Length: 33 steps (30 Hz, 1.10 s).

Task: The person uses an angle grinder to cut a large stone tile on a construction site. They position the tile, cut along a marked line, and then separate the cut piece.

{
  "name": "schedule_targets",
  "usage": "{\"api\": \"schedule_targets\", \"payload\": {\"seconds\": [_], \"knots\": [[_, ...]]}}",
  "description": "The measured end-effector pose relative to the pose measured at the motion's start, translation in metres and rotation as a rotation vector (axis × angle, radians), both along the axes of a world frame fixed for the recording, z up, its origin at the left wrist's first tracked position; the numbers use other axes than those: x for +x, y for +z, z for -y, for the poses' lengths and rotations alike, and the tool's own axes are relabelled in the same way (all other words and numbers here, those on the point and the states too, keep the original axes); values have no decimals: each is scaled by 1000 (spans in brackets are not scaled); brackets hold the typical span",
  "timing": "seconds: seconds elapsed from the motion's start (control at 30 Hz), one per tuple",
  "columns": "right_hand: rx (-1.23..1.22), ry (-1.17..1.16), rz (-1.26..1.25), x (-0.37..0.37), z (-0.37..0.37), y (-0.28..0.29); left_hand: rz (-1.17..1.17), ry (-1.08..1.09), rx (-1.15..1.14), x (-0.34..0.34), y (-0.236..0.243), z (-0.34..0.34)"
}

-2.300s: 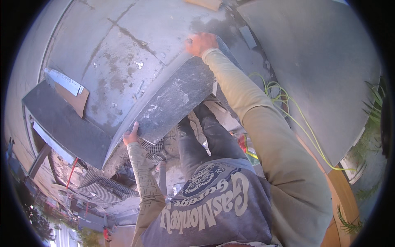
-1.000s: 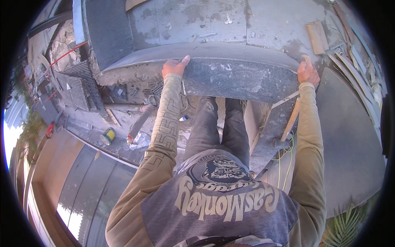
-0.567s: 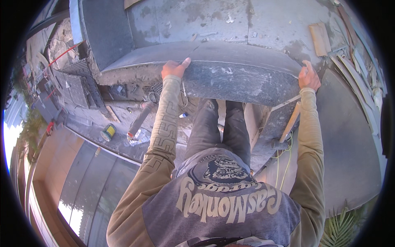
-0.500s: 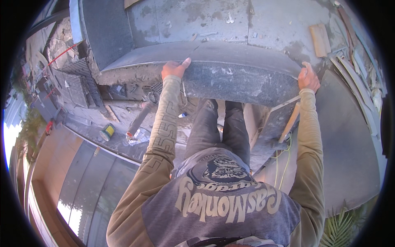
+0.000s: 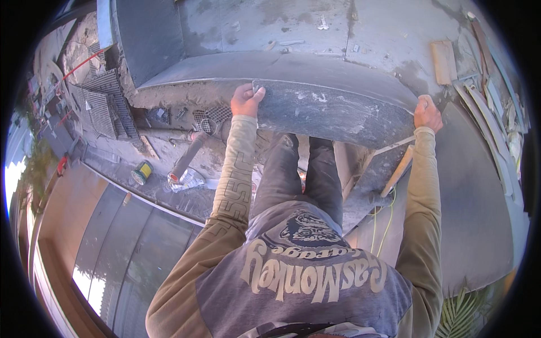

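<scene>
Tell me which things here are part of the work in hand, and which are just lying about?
In hand: large grey slab, gripped by left hand and right hand.
Lying about: yellow tape roll, metal grates, wood scrap, green cord.

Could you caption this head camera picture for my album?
Left hand and right hand grip opposite ends of a large grey dusty stone slab.

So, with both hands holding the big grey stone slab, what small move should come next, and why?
Probably lower the large dark grey stone slab gently and evenly. The left hand and right hand grip its opposite ends, it hangs above the legs, and the dusty grey paved surface lies just beyond.
</scene>
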State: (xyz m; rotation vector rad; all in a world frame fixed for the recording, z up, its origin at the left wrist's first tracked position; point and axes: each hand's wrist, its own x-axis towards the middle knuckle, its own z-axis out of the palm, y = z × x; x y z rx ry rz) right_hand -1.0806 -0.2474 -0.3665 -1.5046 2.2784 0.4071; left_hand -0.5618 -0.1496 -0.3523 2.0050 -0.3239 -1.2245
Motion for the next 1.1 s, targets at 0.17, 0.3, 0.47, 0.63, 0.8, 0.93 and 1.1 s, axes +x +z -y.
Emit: {"api": "schedule_targets", "payload": {"seconds": [0.17, 0.3, 0.47, 0.63, 0.8, 0.93, 1.1], "knots": [[-44, 9, 36, -1, -4, -3, 299, -147, 261, -3, 1, 13], [-57, 20, 37, 0, -3, -4, 414, -164, 313, 0, -7, 14], [-49, 24, 49, -6, -7, -8, 431, -212, 382, 2, -1, 24], [-54, 17, 11, -5, -6, -9, 364, -214, 365, 4, -1, 21], [-7, 4, -24, -2, -2, -6, 304, -134, 321, 9, -11, 15], [-48, 11, -16, -6, -6, -8, 349, -176, 378, 9, -12, 21], [-66, 45, -56, -9, -9, -15, 325, -84, 334, 9, -22, 21]]}}
